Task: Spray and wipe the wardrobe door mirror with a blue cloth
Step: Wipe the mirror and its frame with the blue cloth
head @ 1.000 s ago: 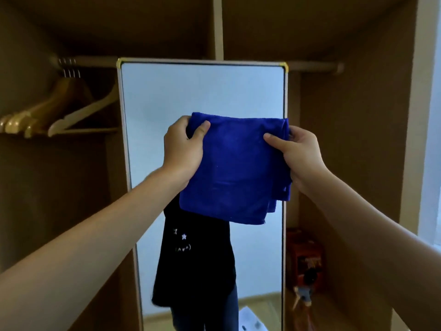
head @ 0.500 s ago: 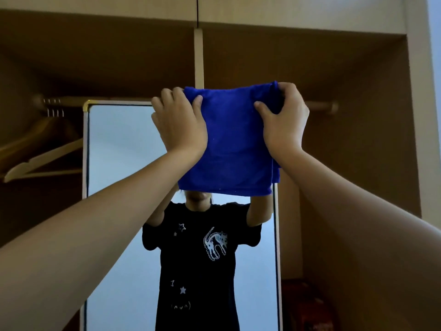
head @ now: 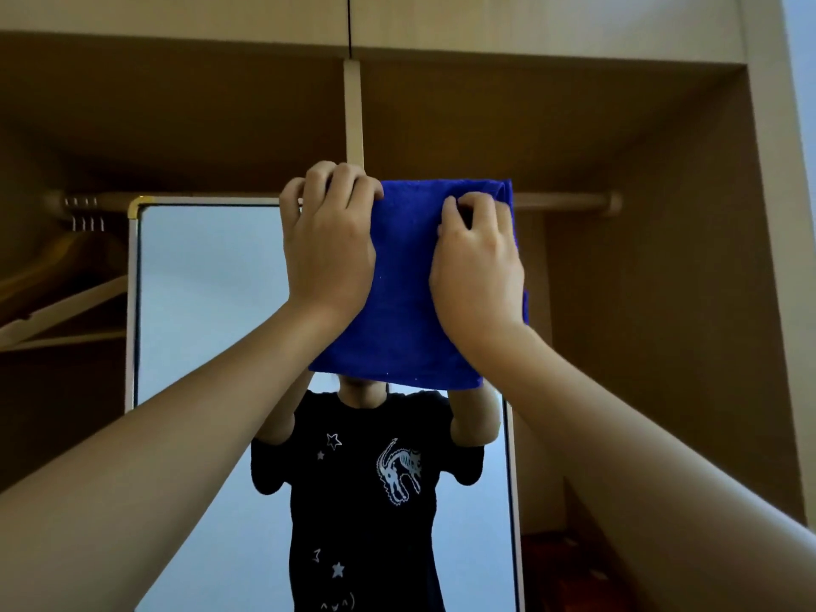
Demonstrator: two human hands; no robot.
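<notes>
Your hands pin the blue cloth [head: 408, 293] at the mirror [head: 207, 302] top edge.
Left hand [head: 329, 254] and right hand [head: 479, 271] press on it; bare glass lies left.

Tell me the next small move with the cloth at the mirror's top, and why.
Probably draw the folded blue cloth straight down the glass. Both the left hand and the right hand press it flat at the top right corner of the white-framed mirror, and the glass below appears not yet wiped.
</notes>
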